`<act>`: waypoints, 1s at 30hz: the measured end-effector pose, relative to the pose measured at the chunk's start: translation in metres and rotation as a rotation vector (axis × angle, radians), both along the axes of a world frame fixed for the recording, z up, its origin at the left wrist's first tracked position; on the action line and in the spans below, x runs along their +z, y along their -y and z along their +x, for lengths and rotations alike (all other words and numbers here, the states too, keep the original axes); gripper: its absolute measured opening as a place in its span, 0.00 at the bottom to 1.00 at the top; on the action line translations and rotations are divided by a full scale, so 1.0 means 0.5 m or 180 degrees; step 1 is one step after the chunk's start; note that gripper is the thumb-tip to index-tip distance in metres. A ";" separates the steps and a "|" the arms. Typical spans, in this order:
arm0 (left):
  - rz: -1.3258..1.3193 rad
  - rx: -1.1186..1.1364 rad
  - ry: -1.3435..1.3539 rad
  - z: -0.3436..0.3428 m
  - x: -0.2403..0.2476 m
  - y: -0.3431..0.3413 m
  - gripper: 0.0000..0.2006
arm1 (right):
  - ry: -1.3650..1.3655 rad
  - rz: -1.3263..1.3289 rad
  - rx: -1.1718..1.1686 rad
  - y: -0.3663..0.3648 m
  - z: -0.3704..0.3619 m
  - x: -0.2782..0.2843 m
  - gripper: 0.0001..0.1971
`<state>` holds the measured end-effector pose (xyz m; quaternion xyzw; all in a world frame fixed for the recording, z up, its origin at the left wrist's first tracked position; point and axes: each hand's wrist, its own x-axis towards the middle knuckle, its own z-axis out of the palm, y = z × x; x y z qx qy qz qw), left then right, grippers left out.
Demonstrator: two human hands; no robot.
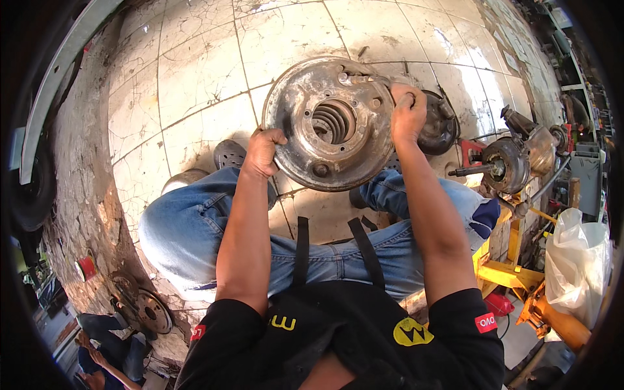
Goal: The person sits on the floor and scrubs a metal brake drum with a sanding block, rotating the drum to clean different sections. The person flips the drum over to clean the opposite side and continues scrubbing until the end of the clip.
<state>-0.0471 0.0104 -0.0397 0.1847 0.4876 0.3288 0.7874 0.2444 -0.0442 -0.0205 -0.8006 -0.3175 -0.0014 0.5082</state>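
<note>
A round, worn metal brake backing plate (296, 123) is held up in front of me by both hands. It has a large centre hole with small bolt holes around it. Through that hole shows a ribbed, coil-like part (333, 123); whether it is joined to the plate I cannot tell. My left hand (263, 151) grips the rim at the lower left, thumb on the face. My right hand (408, 112) is closed on the upper right rim beside a metal fitting (357, 79). Just behind my right hand, a second dark round brake part (437, 122) lies on the floor.
An axle assembly with a hub (507, 164) stands at the right, near a yellow metal frame (510, 274) and a translucent plastic bag (578, 266). A disc-shaped part (154, 311) lies at lower left, near another person (107, 354). Pale tiles (201, 78) cover the floor.
</note>
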 end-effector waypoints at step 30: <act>0.0347 0.0108 0.0238 0.034 -0.007 -0.001 0.17 | 0.2107 -0.1842 0.3019 -0.025 -0.218 0.041 0.31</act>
